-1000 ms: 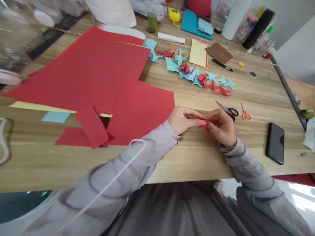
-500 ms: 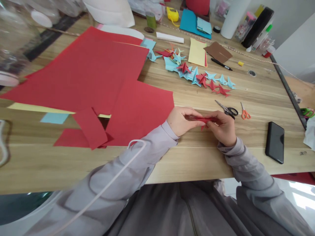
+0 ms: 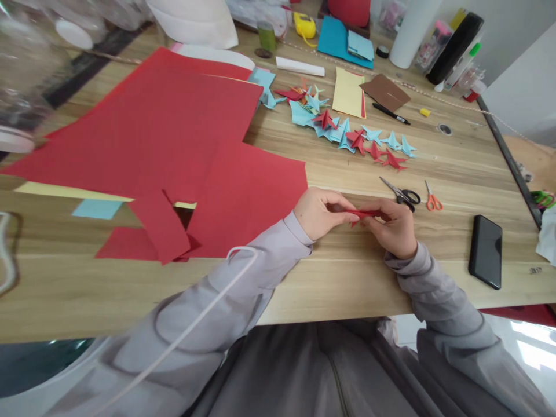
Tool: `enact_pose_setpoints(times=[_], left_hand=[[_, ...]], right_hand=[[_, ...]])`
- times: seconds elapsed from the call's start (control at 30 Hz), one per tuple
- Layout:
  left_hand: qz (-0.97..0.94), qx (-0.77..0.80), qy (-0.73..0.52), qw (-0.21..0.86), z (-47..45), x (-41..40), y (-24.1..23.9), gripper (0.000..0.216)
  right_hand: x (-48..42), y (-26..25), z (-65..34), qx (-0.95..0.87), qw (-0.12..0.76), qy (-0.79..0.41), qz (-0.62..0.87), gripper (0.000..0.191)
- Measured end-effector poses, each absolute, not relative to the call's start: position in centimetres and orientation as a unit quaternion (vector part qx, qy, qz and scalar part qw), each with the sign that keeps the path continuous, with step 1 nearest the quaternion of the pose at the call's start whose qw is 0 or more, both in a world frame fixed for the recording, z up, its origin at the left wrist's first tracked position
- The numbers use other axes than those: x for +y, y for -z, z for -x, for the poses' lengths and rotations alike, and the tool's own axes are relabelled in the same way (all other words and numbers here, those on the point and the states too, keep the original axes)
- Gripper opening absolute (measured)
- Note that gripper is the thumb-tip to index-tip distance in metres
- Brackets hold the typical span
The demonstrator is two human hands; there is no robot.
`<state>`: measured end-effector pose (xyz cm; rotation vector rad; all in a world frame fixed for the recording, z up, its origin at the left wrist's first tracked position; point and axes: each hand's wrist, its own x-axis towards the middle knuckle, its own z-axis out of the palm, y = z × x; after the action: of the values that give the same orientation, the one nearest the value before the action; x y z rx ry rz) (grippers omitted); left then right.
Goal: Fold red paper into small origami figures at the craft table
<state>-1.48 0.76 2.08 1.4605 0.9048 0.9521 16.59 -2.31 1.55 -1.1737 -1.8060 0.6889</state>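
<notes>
A small folded red paper piece [image 3: 364, 214] is pinched between both of my hands just above the wooden table [image 3: 347, 278]. My left hand [image 3: 319, 213] grips its left end with closed fingers. My right hand [image 3: 393, 227] holds the right end, fingers curled around it. Most of the piece is hidden by my fingers. Large red paper sheets [image 3: 174, 139] lie to the left of my hands, with a cut strip [image 3: 160, 226] on top.
Several folded red and blue paper shapes [image 3: 356, 136] lie beyond my hands. Black-handled scissors [image 3: 402, 193] and small orange scissors [image 3: 432, 198] sit just right of them, a black phone [image 3: 485, 252] near the right edge. Yellow paper [image 3: 348, 92], a pen [image 3: 391, 114] and supplies crowd the back.
The red piece has been pressed flatter between my fingers; its lower point that hung down a second ago is now nearly hidden. Both hands stay in the same place.
</notes>
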Motion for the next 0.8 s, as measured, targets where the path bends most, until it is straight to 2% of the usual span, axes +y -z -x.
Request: enact_pose_setpoints(times=[0.17, 0.6, 0.8], left_hand=[[-0.634, 0.387, -0.404, 0.533, 1.71, 0.88, -2.26, 0.005], [-0.658, 0.383, -0.401, 0.509, 1.95, 1.27, -1.99, 0.004], [-0.667, 0.376, -0.398, 0.506, 1.94, 1.28, -1.64, 0.004]], right_hand=[[-2.27, -2.20, -16.99, -0.731, 0.407, -0.347, 0.424, 0.022], [-1.77, -2.35, -17.03, -0.755, 0.348, -0.308, 0.462, 0.023], [-1.95, -2.43, -16.80, -0.738, 0.370, -0.312, 0.470, 0.020]])
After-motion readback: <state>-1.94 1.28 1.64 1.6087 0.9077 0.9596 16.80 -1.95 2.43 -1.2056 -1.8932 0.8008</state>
